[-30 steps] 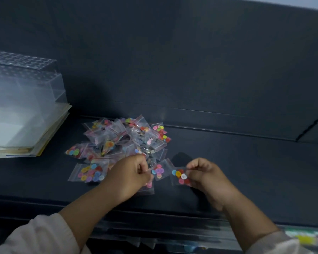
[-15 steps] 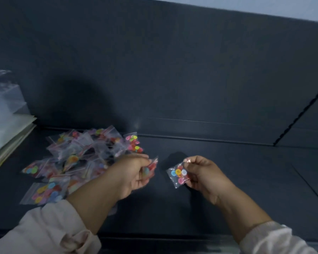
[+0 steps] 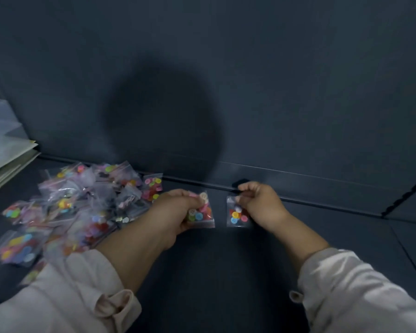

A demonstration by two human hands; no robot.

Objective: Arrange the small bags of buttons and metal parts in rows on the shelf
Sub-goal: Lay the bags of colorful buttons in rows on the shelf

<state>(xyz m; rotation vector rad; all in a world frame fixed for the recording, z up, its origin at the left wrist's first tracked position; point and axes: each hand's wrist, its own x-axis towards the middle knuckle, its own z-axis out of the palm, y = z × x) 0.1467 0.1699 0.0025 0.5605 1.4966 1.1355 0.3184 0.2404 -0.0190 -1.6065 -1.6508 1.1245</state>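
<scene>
Clear plastic bags of coloured buttons, two in hand at centre frame. Left hand (image 3: pixel 178 212) grips one bag (image 3: pixel 203 212) from its left side, fingers curled round the edge. Right hand (image 3: pixel 259 203) pinches the top corner of a second bag (image 3: pixel 237 216); the two bags lie side by side, close but apart, low over the dark shelf (image 3: pixel 226 272). Whether they rest on it I cannot tell. Loose pile of bags (image 3: pixel 82 203) sprawls at left of frame, overlapping, partly blurred; stacked sheets (image 3: pixel 7 159) at far left edge.

Risks, as judged:
- Slick plastic on a smooth shelf: a bag may slide askew on release, spoiling the row.
- Left forearm sits just beside the pile; a sweep back could scatter it.
- Corner pinch lets the right bag swing and land crooked.
- Metal-part bags hard to pick out in the heap; could get mixed in.
</scene>
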